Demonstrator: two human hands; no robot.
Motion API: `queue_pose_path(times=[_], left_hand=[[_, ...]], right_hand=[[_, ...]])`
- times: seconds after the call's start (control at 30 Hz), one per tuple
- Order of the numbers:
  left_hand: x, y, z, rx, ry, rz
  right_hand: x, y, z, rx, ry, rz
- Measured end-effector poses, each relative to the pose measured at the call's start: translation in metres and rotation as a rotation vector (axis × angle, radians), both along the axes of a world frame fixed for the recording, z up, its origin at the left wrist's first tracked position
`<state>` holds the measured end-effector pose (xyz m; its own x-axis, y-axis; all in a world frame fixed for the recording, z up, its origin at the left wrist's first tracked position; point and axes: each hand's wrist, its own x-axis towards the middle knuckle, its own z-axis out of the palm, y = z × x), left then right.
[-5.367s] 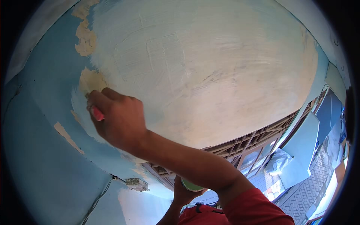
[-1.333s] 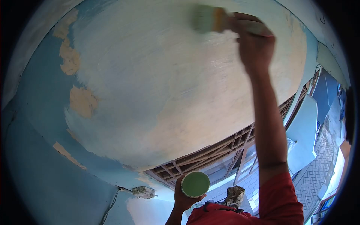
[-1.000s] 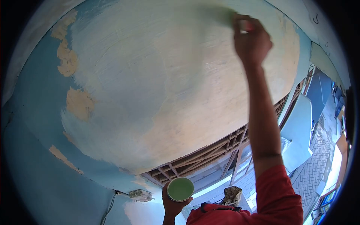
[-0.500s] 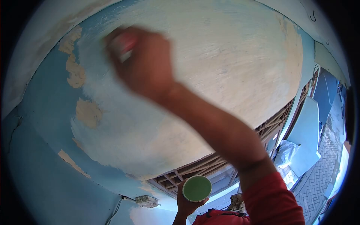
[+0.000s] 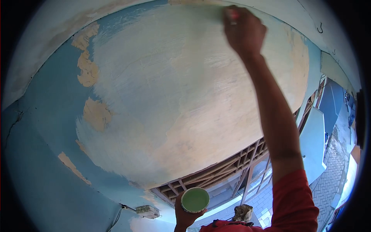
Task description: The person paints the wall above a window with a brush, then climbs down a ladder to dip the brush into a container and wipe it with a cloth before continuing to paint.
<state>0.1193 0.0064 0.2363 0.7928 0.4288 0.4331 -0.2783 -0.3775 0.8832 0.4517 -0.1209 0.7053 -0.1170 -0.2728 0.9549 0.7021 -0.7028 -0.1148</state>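
Observation:
High on the wall [image 5: 216,100], close to its upper edge, my right hand [image 5: 245,34] is closed around a paintbrush. Only the red and white handle of the paintbrush [image 5: 232,16] shows clearly; its bristle end is a greenish blur to the left of my fingers. The wall bears pale, streaky paint over beige and blue areas. Low in the view, my left hand [image 5: 185,214] grips a round tub of light green paint [image 5: 195,200] from the side. The tub's open top faces me.
Beige putty patches [image 5: 96,114] mark the blue wall at left. Below the wall runs a wooden lattice opening [image 5: 208,170]. A small electrical box [image 5: 148,211] with a cable is at lower left. Hooks [image 5: 320,28] hang from the ceiling, and a light blue panel [image 5: 312,143] stands at right.
My right hand has swept up and to the right with the paintbrush, from the wall's upper left to its top edge. My left hand and the tub have shifted slightly left and down in view.

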Motion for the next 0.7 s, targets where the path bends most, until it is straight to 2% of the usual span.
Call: queue_pose_path(times=[0.07,0.17,0.23,0.27,0.3,0.33,0.37,0.43,0.47,0.5,0.53,0.57,0.6,0.63,0.7], left_hand=[[0.009,-0.006,0.004,0.024,0.003,-0.008],[0.024,-0.019,0.013,-0.003,-0.004,-0.058],[0.033,-0.026,0.016,-0.109,-0.029,-0.15],[0.036,-0.029,0.017,-0.104,-0.03,-0.151],[0.037,-0.031,0.017,-0.07,-0.034,-0.15],[0.04,-0.033,0.017,-0.036,-0.04,-0.151],[0.042,-0.031,0.007,-0.062,-0.025,-0.193],[0.04,-0.032,0.012,-0.044,-0.024,-0.186],[0.038,-0.032,0.014,-0.029,-0.022,-0.177],[0.036,-0.031,0.014,-0.031,-0.022,-0.179],[0.032,-0.029,0.014,-0.032,-0.02,-0.17],[0.03,-0.026,0.014,-0.032,-0.02,-0.16],[0.026,-0.023,0.012,-0.035,-0.023,-0.161],[0.021,-0.02,0.01,-0.054,-0.002,-0.151],[0.011,-0.014,0.013,-0.07,0.019,-0.137]], right_hand=[[-0.05,0.049,-0.005,-0.136,-0.179,0.054],[-0.121,0.115,-0.009,-0.255,-0.165,0.284],[-0.163,0.135,-0.012,-0.43,-0.178,0.529],[-0.182,0.144,-0.013,-0.465,-0.138,0.554],[-0.193,0.15,-0.012,-0.501,-0.094,0.673],[-0.194,0.15,-0.008,-0.499,-0.095,0.67],[-0.193,0.149,-0.003,-0.444,-0.036,0.761],[-0.184,0.14,0.007,-0.234,0.065,0.871],[-0.166,0.121,0.013,-0.285,0.22,0.909],[-0.136,0.114,0.018,-0.195,0.219,0.908],[-0.095,0.114,0.02,0.004,0.103,0.814],[-0.085,0.073,0.019,-0.053,0.296,0.962],[-0.049,0.047,0.019,-0.042,-0.052,0.941],[-0.021,0.02,0.017,-0.046,-0.049,0.942],[0.028,-0.032,0.013,0.12,0.1,0.694]])
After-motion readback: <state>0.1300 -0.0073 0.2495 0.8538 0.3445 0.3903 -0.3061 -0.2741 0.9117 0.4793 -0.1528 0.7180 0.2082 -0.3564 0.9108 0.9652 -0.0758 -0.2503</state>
